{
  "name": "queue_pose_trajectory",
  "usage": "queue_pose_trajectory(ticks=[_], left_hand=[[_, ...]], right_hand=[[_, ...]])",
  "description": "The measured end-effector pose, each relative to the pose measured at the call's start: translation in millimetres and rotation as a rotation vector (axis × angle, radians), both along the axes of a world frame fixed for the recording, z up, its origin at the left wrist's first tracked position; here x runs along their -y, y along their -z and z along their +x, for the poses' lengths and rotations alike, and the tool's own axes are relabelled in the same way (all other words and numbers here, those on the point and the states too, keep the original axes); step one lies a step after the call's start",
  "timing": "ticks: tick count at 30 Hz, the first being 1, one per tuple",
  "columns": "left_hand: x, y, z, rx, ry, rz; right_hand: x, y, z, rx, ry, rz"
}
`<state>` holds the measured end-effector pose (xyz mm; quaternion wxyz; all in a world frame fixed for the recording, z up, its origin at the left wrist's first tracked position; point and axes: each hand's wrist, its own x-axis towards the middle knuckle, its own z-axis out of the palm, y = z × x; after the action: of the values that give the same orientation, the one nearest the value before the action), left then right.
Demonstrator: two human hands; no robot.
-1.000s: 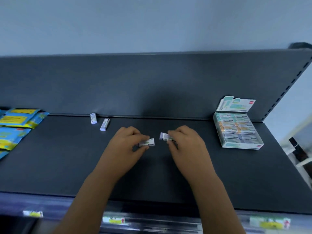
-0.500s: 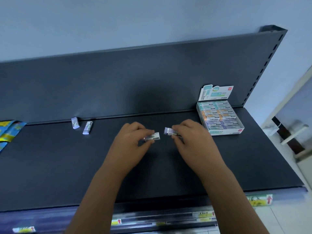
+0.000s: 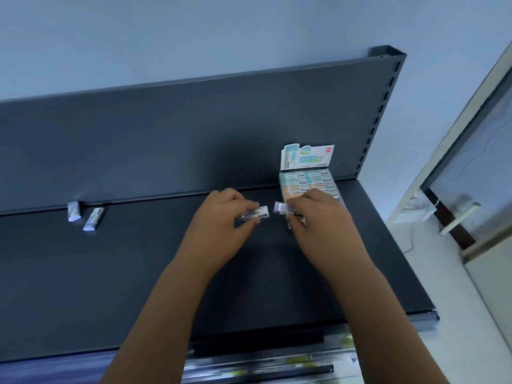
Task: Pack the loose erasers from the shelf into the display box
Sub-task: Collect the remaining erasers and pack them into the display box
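Note:
My left hand point(image 3: 221, 220) pinches a small sleeved eraser point(image 3: 259, 212) above the dark shelf point(image 3: 138, 273). Just to its right, my right hand point(image 3: 318, 220) pinches another eraser point(image 3: 282, 208) in front of the display box point(image 3: 307, 176). The box stands at the shelf's back right with its printed lid flap up and rows of erasers inside; my right hand covers its near part. Two loose erasers point(image 3: 74, 211) point(image 3: 93, 219) lie at the back left by the rear panel.
The shelf's upright back panel point(image 3: 194, 139) rises behind everything. Its right end point(image 3: 410, 286) drops off to a tiled floor and a glass door point(image 3: 471, 176). Price-label strips point(image 3: 263, 367) run along the front edge below my arms.
Both hands, each holding its eraser, have shifted right toward the display box, and my right hand now overlaps its front. My view has swung right; the blue packets at the left are out of sight.

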<state>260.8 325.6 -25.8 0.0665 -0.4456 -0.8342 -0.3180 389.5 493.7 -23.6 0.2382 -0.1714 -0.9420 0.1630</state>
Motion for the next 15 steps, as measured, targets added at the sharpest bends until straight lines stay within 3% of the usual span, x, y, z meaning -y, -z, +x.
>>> queue_pose_trajectory(ticks=[15], left_hand=[[-105, 8, 28, -0.11, -0.057, -0.209]], right_hand=[[-97, 16, 27, 0.019, 0.042, -0.041]])
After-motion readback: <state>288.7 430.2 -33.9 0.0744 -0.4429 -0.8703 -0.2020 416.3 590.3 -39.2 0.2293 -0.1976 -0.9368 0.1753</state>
